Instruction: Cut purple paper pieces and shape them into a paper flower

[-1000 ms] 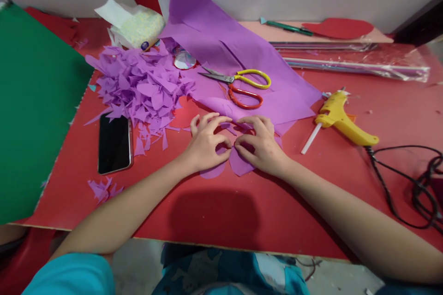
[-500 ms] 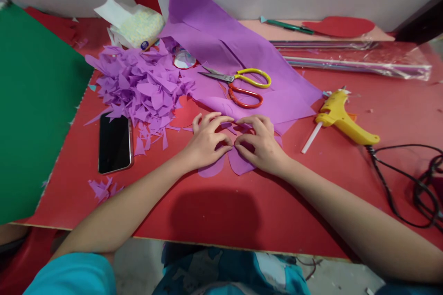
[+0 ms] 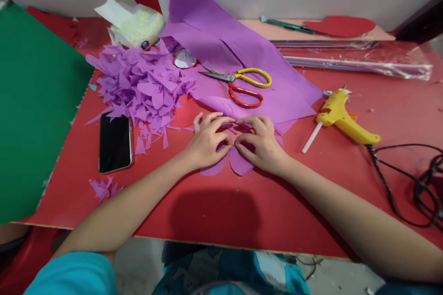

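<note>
Both my hands rest side by side on the red table (image 3: 221, 212), pressing down on rounded purple paper petals (image 3: 238, 163). My left hand (image 3: 207, 140) has its fingers curled and pinches one petal against the table. Right beside it, my right hand (image 3: 259, 143) pinches the neighbouring petal, thumb tips almost touching. Most of the petals are hidden under my palms. Just beyond my fingers lies a large purple paper sheet (image 3: 224, 50).
Yellow-handled scissors (image 3: 242, 77) and red-handled scissors (image 3: 245, 97) lie on the sheet. A yellow glue gun (image 3: 342, 117) with a black cord (image 3: 408, 184) sits right. A heap of purple scraps (image 3: 138, 85), a phone (image 3: 115, 143) and green board (image 3: 34, 101) are left.
</note>
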{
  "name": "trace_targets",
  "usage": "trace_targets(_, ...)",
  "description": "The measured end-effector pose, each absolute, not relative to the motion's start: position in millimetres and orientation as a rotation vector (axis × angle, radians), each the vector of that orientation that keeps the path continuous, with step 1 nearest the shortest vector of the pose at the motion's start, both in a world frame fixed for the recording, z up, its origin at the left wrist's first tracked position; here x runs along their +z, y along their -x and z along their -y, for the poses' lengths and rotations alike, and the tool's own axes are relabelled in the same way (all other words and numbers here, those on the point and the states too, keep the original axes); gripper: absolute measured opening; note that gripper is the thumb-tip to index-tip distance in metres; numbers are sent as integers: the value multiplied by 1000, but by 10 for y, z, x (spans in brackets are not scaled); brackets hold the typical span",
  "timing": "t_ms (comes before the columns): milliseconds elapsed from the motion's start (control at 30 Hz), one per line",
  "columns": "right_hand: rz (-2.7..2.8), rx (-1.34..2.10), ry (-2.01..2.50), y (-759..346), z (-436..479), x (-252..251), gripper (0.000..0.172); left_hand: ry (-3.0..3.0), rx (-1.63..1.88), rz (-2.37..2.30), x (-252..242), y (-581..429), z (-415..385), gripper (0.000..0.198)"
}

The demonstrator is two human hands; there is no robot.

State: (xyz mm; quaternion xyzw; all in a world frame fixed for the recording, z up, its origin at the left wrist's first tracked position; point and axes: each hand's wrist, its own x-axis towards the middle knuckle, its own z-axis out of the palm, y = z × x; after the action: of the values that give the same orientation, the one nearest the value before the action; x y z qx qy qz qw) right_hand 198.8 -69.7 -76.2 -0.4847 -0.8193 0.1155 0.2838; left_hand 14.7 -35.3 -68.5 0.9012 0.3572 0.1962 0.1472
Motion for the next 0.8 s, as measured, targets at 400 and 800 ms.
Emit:
trace_targets(400,2182,320,1304,-1986,690,-760,12,-2683,570,-968,-704,-106,320,12)
trace_targets(800,2177,330,1310,-1987,700,-766,15,-2717,554,-964,-695,-124,321,17)
